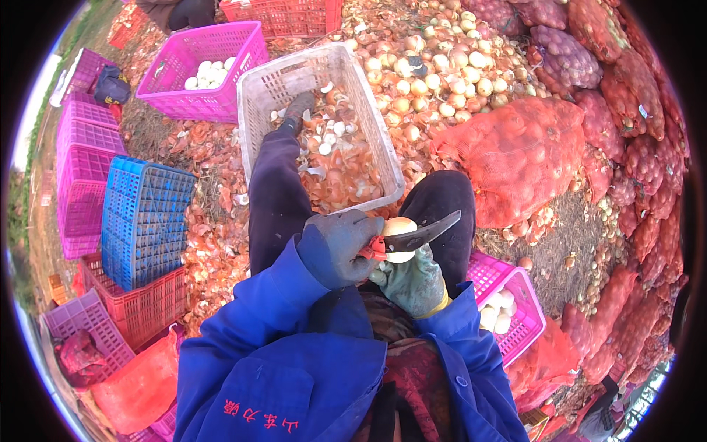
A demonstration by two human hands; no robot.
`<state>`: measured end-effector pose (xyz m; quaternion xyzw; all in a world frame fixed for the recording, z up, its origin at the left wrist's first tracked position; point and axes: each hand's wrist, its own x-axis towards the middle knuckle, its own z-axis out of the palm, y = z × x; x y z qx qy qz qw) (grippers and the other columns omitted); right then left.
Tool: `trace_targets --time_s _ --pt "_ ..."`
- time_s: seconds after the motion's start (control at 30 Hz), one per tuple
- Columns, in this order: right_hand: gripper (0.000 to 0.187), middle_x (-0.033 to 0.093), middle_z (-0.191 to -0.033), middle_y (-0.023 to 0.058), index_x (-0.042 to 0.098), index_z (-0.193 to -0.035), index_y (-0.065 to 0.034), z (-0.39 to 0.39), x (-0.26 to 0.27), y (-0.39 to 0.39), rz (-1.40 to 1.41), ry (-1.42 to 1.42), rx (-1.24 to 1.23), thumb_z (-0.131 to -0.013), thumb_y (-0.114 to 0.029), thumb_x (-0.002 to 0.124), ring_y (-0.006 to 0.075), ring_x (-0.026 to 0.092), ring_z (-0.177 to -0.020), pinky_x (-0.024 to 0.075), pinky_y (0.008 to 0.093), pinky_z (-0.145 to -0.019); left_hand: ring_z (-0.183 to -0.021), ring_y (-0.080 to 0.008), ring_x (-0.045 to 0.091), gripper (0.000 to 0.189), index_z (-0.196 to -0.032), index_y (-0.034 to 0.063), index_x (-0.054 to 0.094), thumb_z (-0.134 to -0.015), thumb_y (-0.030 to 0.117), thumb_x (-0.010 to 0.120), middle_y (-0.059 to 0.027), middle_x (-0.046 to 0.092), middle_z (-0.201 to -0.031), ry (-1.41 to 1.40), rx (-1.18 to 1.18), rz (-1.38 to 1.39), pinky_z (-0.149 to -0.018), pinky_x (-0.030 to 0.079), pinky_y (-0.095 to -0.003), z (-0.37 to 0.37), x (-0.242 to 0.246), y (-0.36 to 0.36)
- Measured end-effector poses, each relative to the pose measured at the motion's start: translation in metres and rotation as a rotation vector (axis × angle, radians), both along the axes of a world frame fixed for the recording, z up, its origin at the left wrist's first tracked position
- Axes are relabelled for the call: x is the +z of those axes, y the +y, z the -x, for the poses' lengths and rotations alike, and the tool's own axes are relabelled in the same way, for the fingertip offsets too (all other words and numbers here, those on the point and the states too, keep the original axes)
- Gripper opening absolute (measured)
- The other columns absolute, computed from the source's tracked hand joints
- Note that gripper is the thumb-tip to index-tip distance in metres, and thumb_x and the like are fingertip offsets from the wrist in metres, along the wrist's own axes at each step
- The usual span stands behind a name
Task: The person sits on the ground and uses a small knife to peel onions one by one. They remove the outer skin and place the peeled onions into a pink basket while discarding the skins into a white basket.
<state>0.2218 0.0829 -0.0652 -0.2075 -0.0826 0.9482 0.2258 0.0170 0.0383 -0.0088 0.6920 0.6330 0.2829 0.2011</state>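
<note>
Both hands wear gloves and meet in front of my lap. My left hand, in a dark grey-blue glove, is closed on the red-wrapped handle of a knife. Its dark, curved blade lies across a yellowish onion and points up to the right. My right hand, in a worn green glove with a yellow cuff, holds the onion from below; some of its fingers are hidden. Beyond the hands, a white plastic crate contains onion skins and a few white onions. My left foot rests in this crate.
Loose onions and skins cover the ground ahead. A full red mesh sack lies by my right knee, above a pink crate with peeled onions. Another pink crate stands ahead left. A blue crate and more crates are stacked at left.
</note>
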Motion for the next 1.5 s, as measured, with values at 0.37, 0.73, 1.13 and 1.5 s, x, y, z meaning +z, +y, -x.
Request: trace_targets --time_s 0.37,0.73,1.13,1.5 --pt "0.074 0.071 -0.111 0.0138 0.061 -0.131 -0.0054 -0.002 0.011 0.007 0.054 0.036 0.196 -0.092 -0.069 0.06 0.0274 0.069 -0.096 0.0551 0.0372 -0.08 -0.066 -0.031 0.07 0.028 -0.1 0.0041 0.076 -0.075 0.017 0.08 -0.0152 0.068 -0.075 -0.099 0.253 -0.148 -0.059 0.053 -0.0385 0.018 -0.016 0.003" --pt "0.06 0.067 -0.126 0.0166 0.058 -0.133 -0.0087 0.001 0.011 0.002 0.006 0.096 -0.025 -0.101 -0.058 0.055 0.0293 0.068 -0.1 0.0558 0.0397 -0.085 -0.089 -0.0362 0.071 0.063 -0.135 0.0121 0.062 -0.076 0.027 0.077 -0.0138 0.07 -0.115 0.169 -0.07 0.205 -0.07 0.057 -0.046 0.012 -0.006 -0.043" --pt "0.064 0.072 -0.11 0.0169 0.063 -0.126 -0.0041 0.0 0.014 0.004 0.099 0.002 0.053 -0.101 -0.062 0.051 0.0277 0.07 -0.093 0.0554 0.0359 -0.078 -0.084 -0.0346 0.073 0.051 -0.125 0.0053 0.067 -0.078 0.019 0.078 -0.0179 0.072 -0.105 -0.344 0.145 0.053 -0.075 0.059 -0.0412 0.012 -0.002 -0.035" --pt "0.078 0.07 -0.099 0.0143 0.055 -0.138 0.0007 -0.001 0.013 0.007 -0.091 -0.088 0.173 -0.095 -0.065 0.057 0.0271 0.067 -0.088 0.0505 0.0385 -0.077 -0.056 -0.0167 0.066 0.015 -0.094 -0.0021 0.071 -0.088 0.012 0.069 -0.0188 0.074 -0.087 -1.542 0.164 0.326 -0.054 0.054 -0.0273 0.021 -0.003 -0.023"
